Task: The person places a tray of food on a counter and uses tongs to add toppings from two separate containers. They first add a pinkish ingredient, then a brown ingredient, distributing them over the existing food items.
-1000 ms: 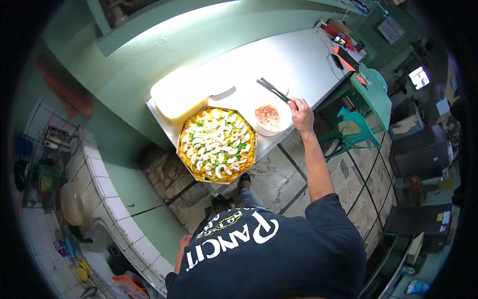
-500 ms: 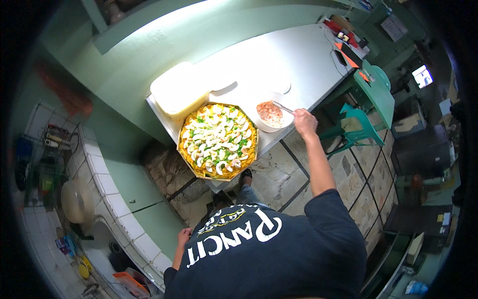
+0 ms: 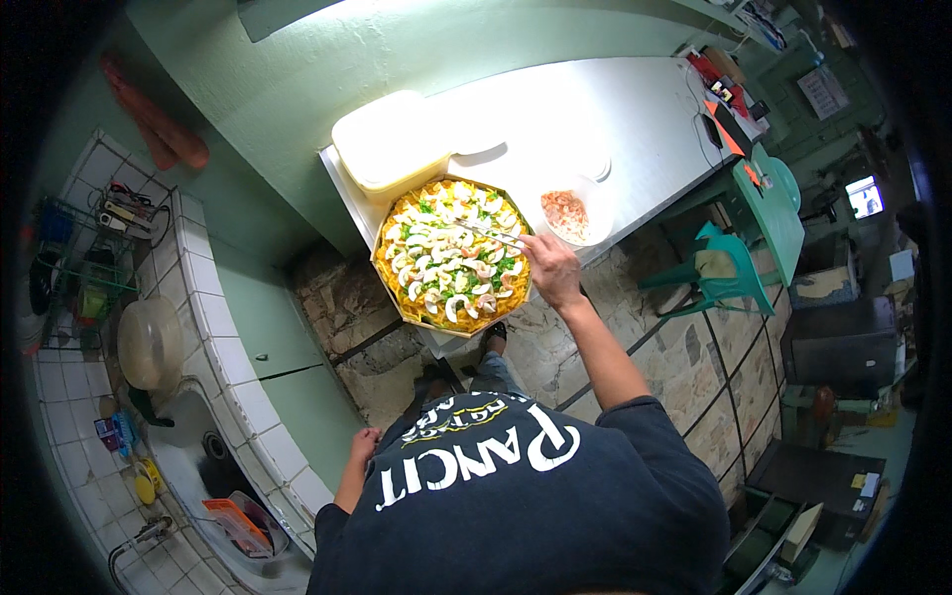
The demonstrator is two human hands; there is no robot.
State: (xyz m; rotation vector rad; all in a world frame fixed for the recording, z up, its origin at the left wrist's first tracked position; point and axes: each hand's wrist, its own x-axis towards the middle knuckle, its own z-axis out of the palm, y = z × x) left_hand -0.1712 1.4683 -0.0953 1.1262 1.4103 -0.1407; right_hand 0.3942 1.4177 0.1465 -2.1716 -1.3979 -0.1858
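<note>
My right hand (image 3: 552, 266) is closed on a pair of metal tongs (image 3: 496, 235). The tips reach over the middle of an octagonal tray (image 3: 385, 281) of yellow noodles, topped with sliced boiled eggs, shrimp and chopped greens. What the tips pinch, if anything, is too small to tell. Just right of the tray stands a white bowl (image 3: 601, 224) with a pinkish shrimp-like topping (image 3: 564, 214) in it. My left hand (image 3: 365, 442) hangs low by my left side with its fingers curled, and I see nothing in it.
A pale yellow lidded tub (image 3: 382, 149) stands behind the tray on the white table (image 3: 635, 109). Green plastic chairs (image 3: 719, 273) stand to the right. On my left runs a tiled counter (image 3: 223, 342) with a sink (image 3: 188, 426) and a dish rack (image 3: 84, 263).
My right hand has moved left with the tongs, from the bowl of topping to above the noodle tray. The left hand stays low at my side. The whole view has shifted slightly.
</note>
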